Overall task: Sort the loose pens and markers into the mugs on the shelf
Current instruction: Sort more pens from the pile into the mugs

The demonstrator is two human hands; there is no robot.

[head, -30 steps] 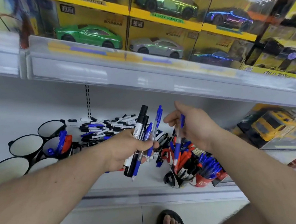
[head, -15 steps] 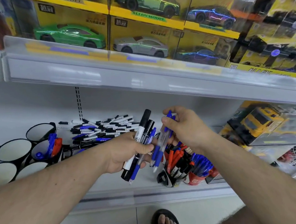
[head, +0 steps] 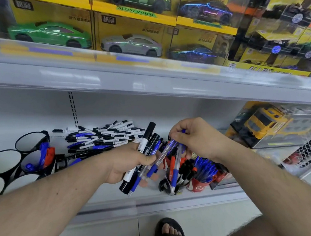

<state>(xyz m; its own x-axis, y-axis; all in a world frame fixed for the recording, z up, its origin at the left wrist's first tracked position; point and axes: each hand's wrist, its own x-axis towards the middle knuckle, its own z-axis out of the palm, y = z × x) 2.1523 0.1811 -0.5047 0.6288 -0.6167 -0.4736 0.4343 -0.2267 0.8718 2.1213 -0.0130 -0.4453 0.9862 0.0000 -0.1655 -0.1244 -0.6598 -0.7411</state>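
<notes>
L hand [head: 125, 164] grips a bunch of black-and-white markers & clear blue pens [head: 145, 157] over the white shelf's front edge [head: 159, 203]. R hand [head: 196, 138] pinches 2 clear blue pens [head: 176, 163] just beside it. 5 black mugs w/ white insides [head: 2, 162] at left edge; loose pen pile [head: 103, 137] near the back.

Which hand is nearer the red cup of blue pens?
Right. The right hand, holding blue pens, hovers just above and behind the red cup. The left hand, gripping markers, is farther off to the cup's left.
</notes>
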